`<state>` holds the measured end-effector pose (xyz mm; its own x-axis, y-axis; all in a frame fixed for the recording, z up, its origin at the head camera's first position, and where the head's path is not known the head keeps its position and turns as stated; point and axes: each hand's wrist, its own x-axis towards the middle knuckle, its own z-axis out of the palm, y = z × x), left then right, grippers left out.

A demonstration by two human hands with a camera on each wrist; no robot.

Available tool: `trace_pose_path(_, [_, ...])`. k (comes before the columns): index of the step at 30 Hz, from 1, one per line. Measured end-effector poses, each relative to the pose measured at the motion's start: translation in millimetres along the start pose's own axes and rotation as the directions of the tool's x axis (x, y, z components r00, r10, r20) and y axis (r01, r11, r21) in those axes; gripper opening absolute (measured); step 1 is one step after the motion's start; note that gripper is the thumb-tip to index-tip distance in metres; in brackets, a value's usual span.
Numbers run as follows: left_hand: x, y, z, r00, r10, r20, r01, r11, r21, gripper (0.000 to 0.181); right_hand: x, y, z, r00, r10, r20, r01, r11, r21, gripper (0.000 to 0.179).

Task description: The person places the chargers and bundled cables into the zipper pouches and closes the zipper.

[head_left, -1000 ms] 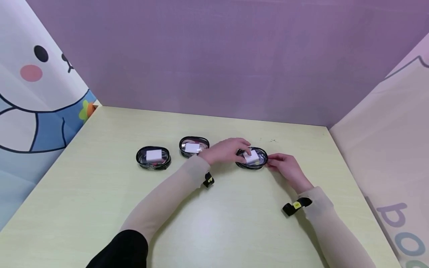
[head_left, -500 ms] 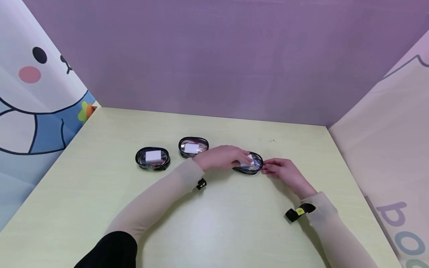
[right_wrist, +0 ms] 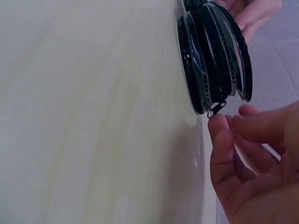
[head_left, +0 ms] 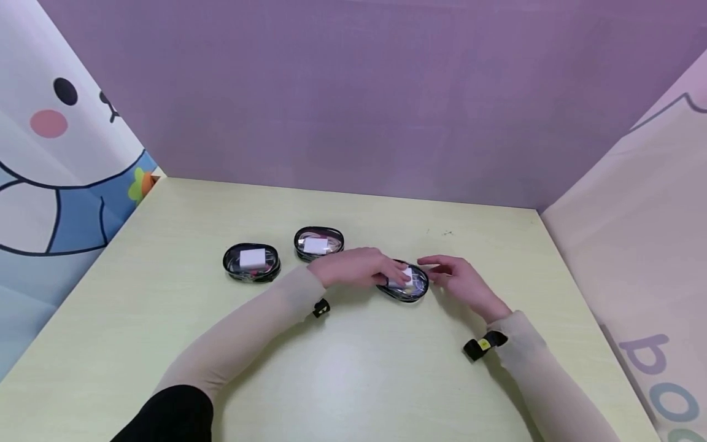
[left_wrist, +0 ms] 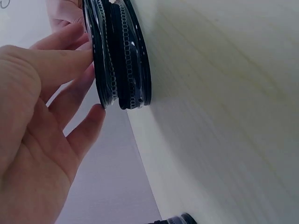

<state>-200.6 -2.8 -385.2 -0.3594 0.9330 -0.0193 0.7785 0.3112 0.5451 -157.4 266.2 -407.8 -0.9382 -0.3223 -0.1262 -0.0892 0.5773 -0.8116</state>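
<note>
An oval clear zip pouch [head_left: 418, 283] with black trim and a white block inside lies right of centre on the table. My left hand [head_left: 359, 268] rests on its top, fingertips over the white block. In the left wrist view, the fingers [left_wrist: 70, 100] touch the pouch's upper face, and two rows of zipper teeth [left_wrist: 127, 56] stand apart along its side. Just off the pouch's right end is my right hand [head_left: 464, 283], index finger stretched out. The right wrist view has a fingertip by the zipper pull [right_wrist: 217, 108], with no clear pinch on it.
Two similar pouches lie to the left: one pouch [head_left: 252, 263] farther left, another pouch [head_left: 318, 243] just behind my left wrist. A purple partition [head_left: 353, 104] rises along the back edge of the pale table [head_left: 342, 380]. Printed cloth panels flank both sides.
The pouch has slid toward me and slightly left under my left hand. My right hand was at the pouch's right end with fingertips together; its index finger now stands away.
</note>
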Motion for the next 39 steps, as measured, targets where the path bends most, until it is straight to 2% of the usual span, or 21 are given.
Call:
trace_pose_path(3, [-3.3,-0.3,-0.2,1.000,0.007,0.013,-0.006,1.000,-0.029,0.044,3.2,-3,3,0.997,-0.059,0.052,0.060,0.998,-0.032,0.040])
trace_pose_path(6, [-6.0,-0.1,-0.6,1.000,0.016,0.020,-0.015,0.999,-0.051,0.043,6.5,-6,5,0.994,-0.085,0.074,0.090,0.993,-0.073,0.038])
trace_pose_path(11, [-8.1,1.0,-0.8,1.000,0.024,0.016,-0.023,0.997,-0.072,0.043,8.8,-7,8,0.998,-0.057,0.033,0.062,0.987,-0.147,0.025])
trace_pose_path(19, [-8.9,1.4,0.7,1.000,-0.017,-0.001,0.017,0.996,-0.093,0.043,8.8,-6,10,0.998,-0.069,0.003,0.068,0.973,-0.221,0.015])
trace_pose_path(22, [-8.3,2.9,0.9,1.000,-0.011,-0.013,0.010,0.999,-0.052,0.045,8.3,-7,10,0.997,-0.077,-0.008,0.072,0.960,-0.270,0.014])
trace_pose_path(25, [-7.0,4.5,1.1,0.999,0.011,-0.035,-0.010,0.999,0.049,0.046,9.3,-8,11,0.995,-0.096,-0.021,0.084,0.944,-0.320,0.013])
trace_pose_path(28, [-6.2,5.3,1.7,0.999,0.006,-0.045,0.000,0.991,0.131,0.047,11.4,-8,11,0.995,-0.091,-0.030,0.075,0.936,-0.343,0.013])
trace_pose_path(31, [-5.8,3.8,2.3,0.999,-0.021,-0.026,0.025,0.991,0.132,0.047,13.6,-7,10,0.997,-0.060,-0.046,0.042,0.946,-0.320,0.015])
trace_pose_path(35, [-6.0,0.2,2.6,0.999,-0.043,0.011,0.043,0.998,0.041,0.049,15.1,-7,9,0.998,-0.017,-0.061,0.002,0.973,-0.231,0.015])
trace_pose_path(39, [-6.2,-3.1,2.5,0.999,-0.038,0.031,0.038,0.999,-0.018,0.049,15.1,-7,7,0.999,0.023,-0.031,-0.027,0.991,-0.132,0.016])
